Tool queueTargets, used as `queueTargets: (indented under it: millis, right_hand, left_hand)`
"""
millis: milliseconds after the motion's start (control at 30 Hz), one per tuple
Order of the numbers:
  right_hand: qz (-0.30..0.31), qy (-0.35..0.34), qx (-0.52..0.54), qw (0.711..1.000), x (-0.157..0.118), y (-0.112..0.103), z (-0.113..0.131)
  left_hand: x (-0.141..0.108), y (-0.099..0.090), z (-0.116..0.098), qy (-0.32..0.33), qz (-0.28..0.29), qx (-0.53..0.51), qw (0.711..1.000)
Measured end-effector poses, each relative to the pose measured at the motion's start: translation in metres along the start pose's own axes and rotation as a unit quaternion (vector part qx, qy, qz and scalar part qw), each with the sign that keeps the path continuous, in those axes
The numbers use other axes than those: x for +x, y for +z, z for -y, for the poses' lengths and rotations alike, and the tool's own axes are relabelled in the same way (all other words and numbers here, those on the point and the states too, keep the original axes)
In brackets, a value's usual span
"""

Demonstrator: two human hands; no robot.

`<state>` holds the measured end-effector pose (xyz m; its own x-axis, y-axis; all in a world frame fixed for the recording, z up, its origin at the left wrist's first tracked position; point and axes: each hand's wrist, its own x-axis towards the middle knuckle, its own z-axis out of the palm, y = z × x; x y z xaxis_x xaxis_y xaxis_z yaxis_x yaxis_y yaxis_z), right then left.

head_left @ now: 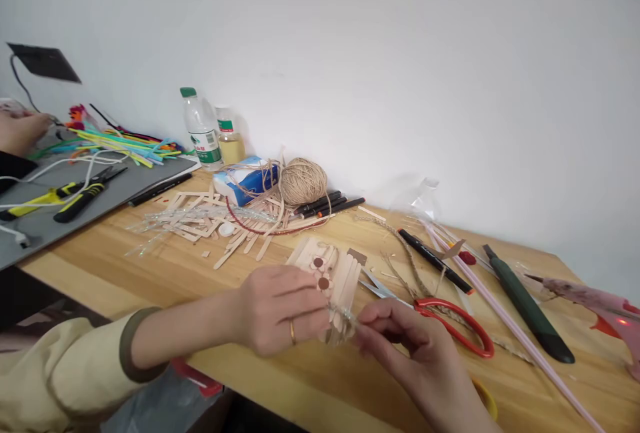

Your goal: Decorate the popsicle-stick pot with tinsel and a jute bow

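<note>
A small craft piece of pale wooden sticks (345,279) with round brown dots lies at the table's middle front. My left hand (287,309), with a ring on one finger, is closed on its left and lower side, covering part of it. Shiny clear tinsel (345,316) runs across the lower part of the piece. My right hand (400,339) pinches the tinsel's right end between thumb and forefinger. Just right of the piece are scissors with red handles (480,339), their blades toward the piece.
Loose sticks (245,236), a twine ball (304,181), a tissue pack (247,179) and bottles (203,133) stand behind. At right lie a green-handled tool (530,306) and a pink glue gun (595,303). Another person's hand (23,131) is at far left, near pliers (90,193).
</note>
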<state>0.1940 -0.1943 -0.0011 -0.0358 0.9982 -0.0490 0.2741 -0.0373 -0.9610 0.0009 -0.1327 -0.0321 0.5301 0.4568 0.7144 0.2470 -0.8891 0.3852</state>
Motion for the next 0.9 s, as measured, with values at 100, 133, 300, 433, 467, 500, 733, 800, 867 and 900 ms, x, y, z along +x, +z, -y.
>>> queueTargets:
  millis: [100,133,300,433,467,500,733,800,867,900]
  right_hand:
    - [-0.025,0.015,0.002,1.000,-0.002,0.004,0.001]
    - [-0.026,0.016,0.003,1.000,-0.002,0.005,0.001]
    - [-0.005,0.025,0.021,0.999,0.004,0.004,-0.002]
    - [0.011,0.029,0.023,0.999,0.008,0.004,-0.006]
    - [0.016,0.028,0.022,0.999,0.009,0.004,-0.007]
    - [0.019,0.028,0.022,0.999,0.009,0.004,-0.007]
    - [0.027,0.060,0.019,0.998,0.013,0.006,-0.005]
    - [0.030,0.069,0.019,0.997,0.014,0.007,-0.004]
    - [0.030,0.070,0.017,0.997,0.015,0.007,-0.002]
    - [0.031,0.069,0.015,0.997,0.015,0.007,-0.002]
  left_hand:
    - [-0.007,0.005,-0.002,0.036,-0.001,0.046,0.998]
    - [-0.006,0.004,0.000,0.069,0.016,0.057,0.996]
    - [0.004,-0.006,0.026,0.154,0.215,0.018,0.964]
    - [0.002,-0.008,0.035,0.126,0.267,-0.002,0.955]
    - [0.002,-0.007,0.034,0.126,0.262,-0.005,0.957]
    - [0.002,-0.007,0.032,0.128,0.250,-0.007,0.960]
    - [0.010,-0.003,0.022,0.223,0.072,0.050,0.971]
    - [0.009,-0.002,0.019,0.229,0.047,0.056,0.971]
    - [0.006,0.000,0.013,0.193,0.041,0.050,0.979]
    - [0.004,0.001,0.009,0.163,0.037,0.052,0.985]
